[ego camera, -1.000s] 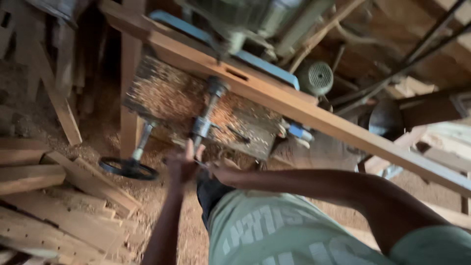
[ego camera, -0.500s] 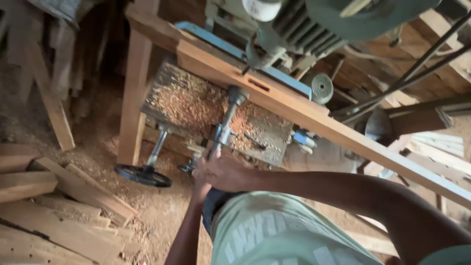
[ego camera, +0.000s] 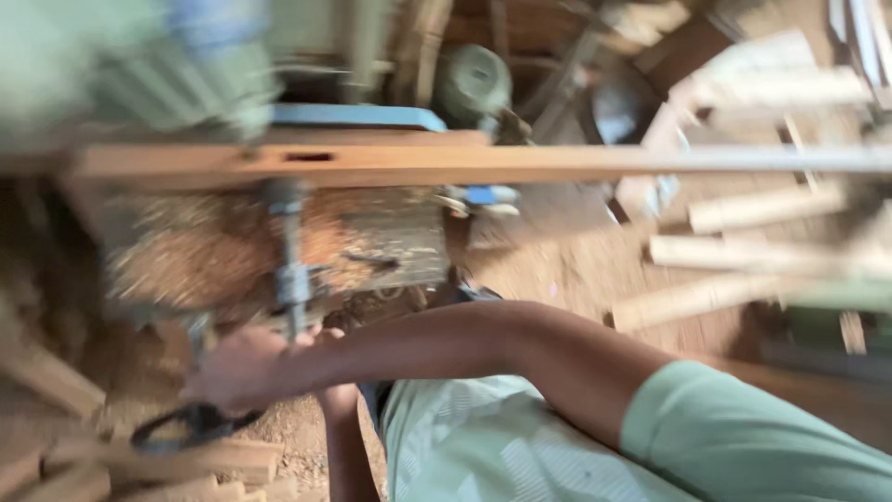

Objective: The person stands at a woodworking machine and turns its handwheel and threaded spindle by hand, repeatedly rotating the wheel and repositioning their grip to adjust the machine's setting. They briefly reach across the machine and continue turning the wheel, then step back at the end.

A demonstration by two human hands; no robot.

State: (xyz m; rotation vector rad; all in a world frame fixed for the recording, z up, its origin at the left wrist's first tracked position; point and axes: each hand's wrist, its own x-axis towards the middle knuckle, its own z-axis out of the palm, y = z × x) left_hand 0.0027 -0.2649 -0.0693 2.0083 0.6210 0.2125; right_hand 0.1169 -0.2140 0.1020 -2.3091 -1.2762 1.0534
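Note:
The whole view is motion-blurred. My right hand [ego camera: 243, 370] reaches left from a green sleeve and is closed around the lower end of a metal crank shaft [ego camera: 294, 279] under a woodworking machine. My left hand [ego camera: 333, 395] comes up from below. It is mostly hidden behind my right forearm, close to the same shaft. A black handwheel [ego camera: 190, 423] sits just below my right hand. Above, a long wooden beam [ego camera: 557, 160] with a cut slot [ego camera: 307, 156] lies across the machine.
A sawdust-covered tray [ego camera: 214, 251] hangs under the beam, with a blue plate [ego camera: 358, 116] and the green machine body [ego camera: 139, 65] above it. Cut wooden lengths [ego camera: 762, 209] lie at the right, more scrap wood [ego camera: 186, 465] at the lower left, and sawdust covers the floor.
The view has swung, so the beam now runs level instead of slanting. My right hand has slid lower on the shaft, toward the handwheel. The picture has become much more blurred.

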